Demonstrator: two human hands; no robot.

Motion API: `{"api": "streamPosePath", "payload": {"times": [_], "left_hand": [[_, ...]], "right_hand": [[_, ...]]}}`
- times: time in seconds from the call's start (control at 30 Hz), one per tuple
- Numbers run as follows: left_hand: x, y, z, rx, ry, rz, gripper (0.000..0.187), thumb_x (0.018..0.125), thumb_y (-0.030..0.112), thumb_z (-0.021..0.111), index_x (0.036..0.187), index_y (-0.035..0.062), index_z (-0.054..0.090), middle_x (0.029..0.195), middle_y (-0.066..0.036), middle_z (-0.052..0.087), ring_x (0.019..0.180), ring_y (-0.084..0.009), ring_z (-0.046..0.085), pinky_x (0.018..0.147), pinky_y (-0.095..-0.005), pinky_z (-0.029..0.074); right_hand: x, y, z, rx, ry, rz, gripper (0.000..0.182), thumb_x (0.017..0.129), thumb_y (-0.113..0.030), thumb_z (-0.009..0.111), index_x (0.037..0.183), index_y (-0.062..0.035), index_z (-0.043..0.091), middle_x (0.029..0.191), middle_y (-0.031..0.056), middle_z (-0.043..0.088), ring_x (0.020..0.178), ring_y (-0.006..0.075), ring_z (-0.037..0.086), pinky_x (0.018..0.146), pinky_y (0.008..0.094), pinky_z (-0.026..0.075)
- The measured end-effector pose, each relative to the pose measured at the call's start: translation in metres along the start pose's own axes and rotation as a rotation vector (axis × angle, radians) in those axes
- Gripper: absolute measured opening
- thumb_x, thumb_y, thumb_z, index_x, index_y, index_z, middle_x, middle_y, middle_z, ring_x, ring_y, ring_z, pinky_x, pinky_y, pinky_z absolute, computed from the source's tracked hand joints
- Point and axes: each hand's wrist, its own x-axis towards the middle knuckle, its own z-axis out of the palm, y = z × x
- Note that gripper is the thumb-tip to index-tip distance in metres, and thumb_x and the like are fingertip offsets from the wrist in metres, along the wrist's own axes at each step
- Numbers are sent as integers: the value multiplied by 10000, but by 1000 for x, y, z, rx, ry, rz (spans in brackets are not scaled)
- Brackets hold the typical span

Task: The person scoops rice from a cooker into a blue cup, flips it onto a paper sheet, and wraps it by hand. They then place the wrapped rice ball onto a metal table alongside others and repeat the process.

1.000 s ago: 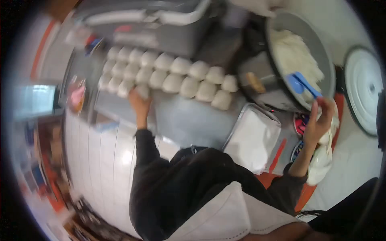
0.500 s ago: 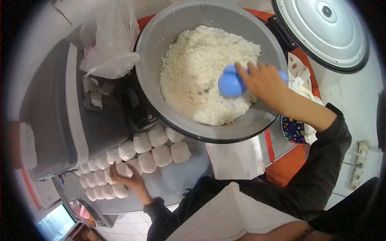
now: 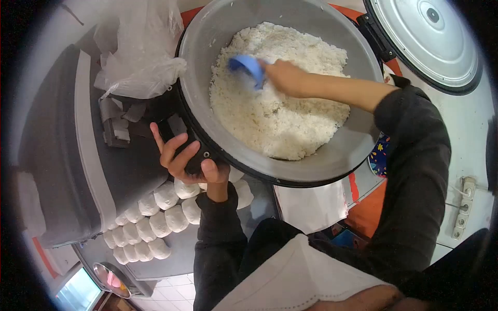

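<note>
My right hand point(image 3: 288, 78) grips a blue plastic scoop point(image 3: 249, 70), tipped and blurred by motion at the left part of the cooked white rice point(image 3: 290, 114). The rice fills the bottom of a large grey rice cooker pot point(image 3: 358, 127). My left hand point(image 3: 189, 163) is open, palm up with fingers spread, right beside the black latch side of the cooker. Below it, rows of white wrapped bundles point(image 3: 158, 224) lie on the grey table; my left wrist and sleeve hide some of them.
The cooker's round metal lid point(image 3: 415, 31) stands open at the upper right. A clear plastic bag point(image 3: 137, 52) and a large dark grey box point(image 3: 52, 140) are on the left. White paper sheets point(image 3: 311, 205) lie in front of the cooker; a power strip point(image 3: 463, 207) is at right.
My right hand has swept the scoop leftward across the rice. My left hand has left the wrapped bundles and risen to the cooker's side, opening palm up.
</note>
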Motion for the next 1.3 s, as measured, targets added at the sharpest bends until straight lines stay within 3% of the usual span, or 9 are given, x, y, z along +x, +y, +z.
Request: {"api": "streamPosePath", "payload": {"times": [0.13, 0.27, 0.4, 0.6, 0.8, 0.9, 1.07, 1.17, 1.3], "left_hand": [[3, 11, 8, 49, 52, -36, 311, 863, 420, 481, 875, 109, 483, 896, -80, 462, 920, -223, 532, 1009, -674, 296], [1, 10, 6, 48, 4, -71, 315, 881, 430, 456, 885, 115, 475, 902, -76, 457, 923, -219, 529, 1008, -676, 297], [7, 17, 4, 88, 0, -59, 324, 896, 440, 435, 895, 116, 460, 916, -76, 443, 917, -220, 530, 1008, -681, 293], [2, 13, 9, 62, 45, -76, 328, 883, 436, 447, 895, 108, 459, 909, -89, 452, 920, -234, 532, 993, -685, 307], [-1, 2, 8, 59, 83, -4, 361, 871, 445, 459, 862, 88, 511, 926, -113, 486, 905, -261, 546, 974, -683, 328], [2, 12, 12, 10, 92, -34, 400, 886, 472, 471, 867, 79, 544, 925, -117, 509, 948, -311, 545, 983, -658, 338], [5, 11, 13, -15, 93, -59, 415, 878, 476, 497, 877, 66, 553, 957, -121, 526, 991, -325, 534, 1000, -629, 340], [5, 20, 17, -18, 140, -78, 374, 878, 433, 511, 909, 62, 549, 967, -119, 531, 1057, -357, 517, 1013, -611, 338], [2, 6, 17, -78, 116, 16, 337, 887, 393, 515, 948, 62, 532, 972, -120, 529, 1086, -406, 499, 1007, -600, 350]], "right_hand": [[-5, -36, 1, 105, -76, -8, 518, 834, -18, 500, 1338, -16, 377, 784, 265, 617, 749, 383, 627, 696, 462, 498], [-17, -14, -27, 280, -51, -418, 413, 848, -8, 473, 1260, -22, 480, 808, 240, 639, 746, 366, 643, 682, 446, 507], [2, -41, 2, 162, -73, 9, 459, 847, -13, 477, 1304, -43, 448, 733, 234, 625, 675, 339, 647, 642, 412, 524], [-34, -53, -21, 197, -107, -153, 534, 849, -25, 489, 1370, -41, 374, 659, 228, 604, 598, 354, 616, 588, 427, 489], [-73, -73, -68, 254, -370, -144, 593, 809, -12, 536, 1377, -53, 369, 695, 222, 600, 638, 346, 614, 608, 429, 483], [-102, -99, -59, -274, -56, -154, 724, 732, 5, 549, 1410, -36, 300, 760, 202, 593, 719, 357, 624, 644, 408, 512], [-149, -110, -82, -269, -7, -198, 694, 734, -8, 557, 1389, -17, 329, 764, 202, 599, 721, 357, 612, 649, 429, 498], [-135, -111, -92, -16, -153, -220, 478, 737, -32, 585, 1194, 46, 468, 866, 264, 611, 784, 405, 629, 693, 460, 516], [-137, -102, -68, -30, 5, -198, 580, 759, -4, 575, 1323, -27, 441, 738, 289, 598, 693, 412, 608, 677, 453, 473]]}}
